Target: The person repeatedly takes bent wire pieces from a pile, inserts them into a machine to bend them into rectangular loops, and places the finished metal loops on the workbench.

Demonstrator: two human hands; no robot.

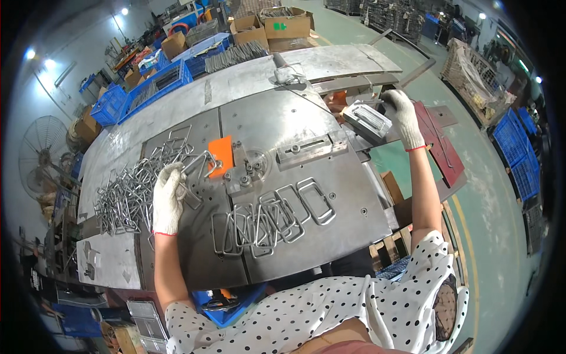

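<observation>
Over at ten o'clock of the steel table (348, 218), a caged fan (44, 147) stands well back, and nearer the edge sits a blue basket (109, 107). A tangled pile of bent wire (127, 197) crowds nine o'clock; past it, at eleven, a long blue crate (156, 99) carries grey metal strips. The gloved left hand (168, 200) works right beside the pile, its fingers curled closed about a bent wire piece (200, 158) that points toward an upright orange plate (220, 154) and bolted blocks (239, 180) near the dial's middle. Below the front edge, at seven, a blue bin (229, 318) holds something dark and orange. Overlapping wire frames (272, 221) lie at six, a slotted bar (312, 148) at one. At two, the gloved right hand (402, 115) bends beside a silvery block (368, 121); I can't tell how far its fingers close or on what. A red plate (439, 147) juts past the table's right edge, and green floor (477, 206) stretches at three toward blue crates (516, 153).
</observation>
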